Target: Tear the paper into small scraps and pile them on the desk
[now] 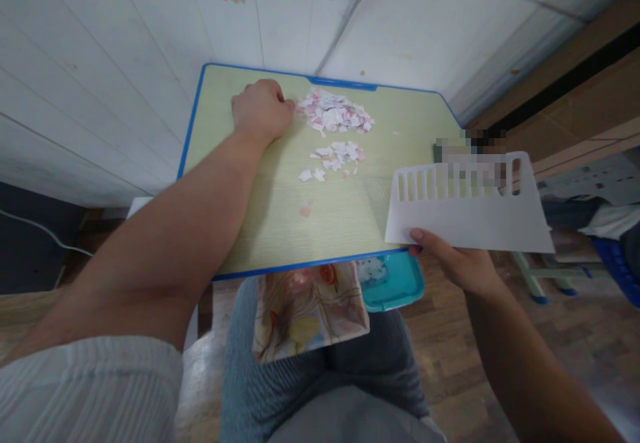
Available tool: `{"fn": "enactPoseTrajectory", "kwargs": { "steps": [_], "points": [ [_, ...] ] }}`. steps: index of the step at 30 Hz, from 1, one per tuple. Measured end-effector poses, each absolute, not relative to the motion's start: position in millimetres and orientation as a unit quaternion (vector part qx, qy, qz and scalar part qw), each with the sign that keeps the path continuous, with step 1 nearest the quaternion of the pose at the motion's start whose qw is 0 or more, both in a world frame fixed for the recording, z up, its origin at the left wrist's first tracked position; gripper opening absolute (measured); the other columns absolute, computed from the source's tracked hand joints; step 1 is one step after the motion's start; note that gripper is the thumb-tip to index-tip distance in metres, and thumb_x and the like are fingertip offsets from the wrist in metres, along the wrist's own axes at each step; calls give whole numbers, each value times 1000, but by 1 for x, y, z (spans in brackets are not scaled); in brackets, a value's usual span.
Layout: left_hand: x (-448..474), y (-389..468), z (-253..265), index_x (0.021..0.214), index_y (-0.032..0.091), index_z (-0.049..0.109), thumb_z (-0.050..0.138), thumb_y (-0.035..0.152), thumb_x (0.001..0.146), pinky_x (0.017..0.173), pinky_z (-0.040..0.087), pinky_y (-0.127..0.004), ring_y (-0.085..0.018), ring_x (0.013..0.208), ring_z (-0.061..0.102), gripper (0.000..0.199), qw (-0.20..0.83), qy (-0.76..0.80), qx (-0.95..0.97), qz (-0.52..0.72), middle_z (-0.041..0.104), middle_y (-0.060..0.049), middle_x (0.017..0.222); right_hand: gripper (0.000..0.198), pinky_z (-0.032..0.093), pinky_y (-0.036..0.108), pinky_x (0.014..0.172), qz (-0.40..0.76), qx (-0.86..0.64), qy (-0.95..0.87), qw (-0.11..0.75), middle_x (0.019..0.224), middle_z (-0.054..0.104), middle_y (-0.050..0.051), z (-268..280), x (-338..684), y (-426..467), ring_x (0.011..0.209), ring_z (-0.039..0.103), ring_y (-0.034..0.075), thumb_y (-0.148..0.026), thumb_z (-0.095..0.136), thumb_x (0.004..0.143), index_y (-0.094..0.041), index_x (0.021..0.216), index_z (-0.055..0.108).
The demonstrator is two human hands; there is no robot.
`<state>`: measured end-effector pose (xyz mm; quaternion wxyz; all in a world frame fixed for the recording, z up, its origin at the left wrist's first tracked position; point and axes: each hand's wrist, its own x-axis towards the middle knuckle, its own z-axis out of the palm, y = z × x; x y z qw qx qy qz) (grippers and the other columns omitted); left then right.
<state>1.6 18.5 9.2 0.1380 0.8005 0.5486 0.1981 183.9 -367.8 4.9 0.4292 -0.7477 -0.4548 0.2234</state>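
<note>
My left hand (263, 109) rests curled on the yellow tabletop (270, 223), just left of a larger heap of small torn paper scraps (337, 113). What its fingers hold, if anything, is hidden under it. Nearer to me lies a smaller heap of pale pinkish scraps (340, 155), with a few loose bits beside it. At the table's right front edge, my right hand (457, 263) grips a white slotted plastic panel (465, 219) from below, thumb on its face. The panel is tilted, its row of slots facing away from me.
A blue rim (300, 268) edges the tabletop. Below its front, a patterned cloth box (313, 316) sits on my lap beside a turquoise tray (400, 283) with pale scraps in it. A white panelled wall (280, 23) stands behind. A blurred object lies beyond the plastic panel.
</note>
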Motion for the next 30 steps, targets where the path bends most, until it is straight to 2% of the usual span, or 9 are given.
{"fn": "enactPoseTrajectory", "kwargs": {
  "steps": [5,10,14,16,18,21,24,27,30],
  "points": [
    [1,19,9,133,23,87,62,36,106,118,56,-54,-34,131,75,39,136,540,807,199,87,-12,147,64,68,42,68,237,-758,-445,414,64,76,5,5,185,-367,62,73,27,-86,92,87,-29,62,75],
    [1,22,5,132,26,86,63,42,104,117,54,-56,-34,129,74,40,146,532,807,210,87,-10,148,62,70,45,75,243,-766,-475,359,67,78,6,11,188,-365,67,76,29,-83,89,91,-30,63,75],
    [2,24,2,122,35,85,65,71,98,118,49,-53,-34,134,70,48,170,536,796,223,88,-2,148,57,69,46,81,223,-771,-495,332,67,77,5,14,186,-356,67,75,29,-75,86,96,-31,62,73],
    [2,24,1,118,37,85,62,79,93,116,48,-53,-34,134,70,54,176,535,794,227,89,-2,148,58,68,46,79,229,-766,-507,322,65,75,5,14,184,-348,66,74,28,-73,84,98,-31,60,71],
    [2,23,1,123,36,86,61,73,95,117,47,-52,-34,135,71,52,180,530,796,228,87,-2,151,56,66,44,74,245,-761,-507,321,63,73,5,16,180,-337,63,71,27,-70,84,97,-32,59,70],
    [1,21,3,132,33,85,63,53,101,121,45,-51,-34,138,72,43,188,523,800,227,85,-4,154,50,63,43,66,263,-758,-486,345,63,73,6,17,175,-322,61,69,27,-66,89,92,-31,61,71],
    [3,18,6,134,25,85,64,37,104,118,47,-50,-34,137,73,38,183,522,804,219,85,-11,151,46,63,43,67,248,-751,-480,380,64,74,5,18,177,-317,64,70,27,-61,89,93,-30,63,71],
    [5,18,7,134,23,85,63,33,105,115,48,-49,-33,134,74,37,179,517,809,216,86,-14,149,45,67,44,74,206,-762,-475,390,64,74,4,16,183,-327,65,71,27,-57,89,93,-30,62,71],
    [5,19,6,131,24,85,65,34,105,115,47,-51,-33,130,73,35,176,518,808,220,86,-12,148,43,68,45,68,186,-776,-453,397,63,75,4,11,185,-341,61,71,28,-60,92,89,-31,64,72]
  ]
}}
